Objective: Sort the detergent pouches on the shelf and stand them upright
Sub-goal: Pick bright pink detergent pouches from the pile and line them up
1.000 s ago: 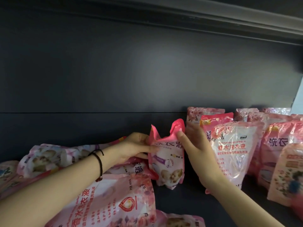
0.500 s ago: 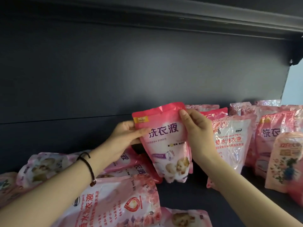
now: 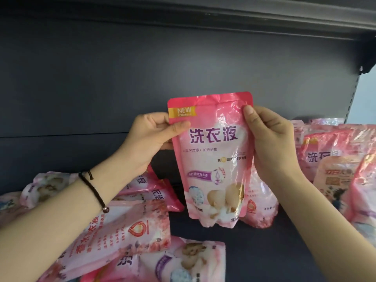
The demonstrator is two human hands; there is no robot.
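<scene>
1. Pouches point(image 3: 114, 231) of detergent lie flat in a messy pile at the near left of the shelf point(image 3: 264, 251). Some lie on top of others, and their long sides go sideways.
2. A bit farther in, both hands hold one pink pouch point(image 3: 213, 159) up in the middle. The left hand point(image 3: 150, 137) pinches its top left edge, with the thumb in front. The right hand point(image 3: 270, 143) grips its right edge near the top, thumb in front too.
3. The pink pouch is almost straight. Its long side goes up and down. The sealed top is up and the fat bottom is down. The front with the big purple letters faces the person. Its bottom looks to be off the shelf floor, but that is hard to tell.
4. Farther back on the right, other pouches point(image 3: 325, 147) stand upright in a group. One of them shows the same purple letters, so it is likely the same kind.
5. The step now seems to be putting the pink pouch with its own kind. To do it well, the person should carry it straight and set the fat bottom flat on the bare floor, just beside the matching one. The hands should let go only when it stands alone. It looks soft, so it may flop over.
6. Farthest away is the dark back wall point(image 3: 142, 78).
</scene>
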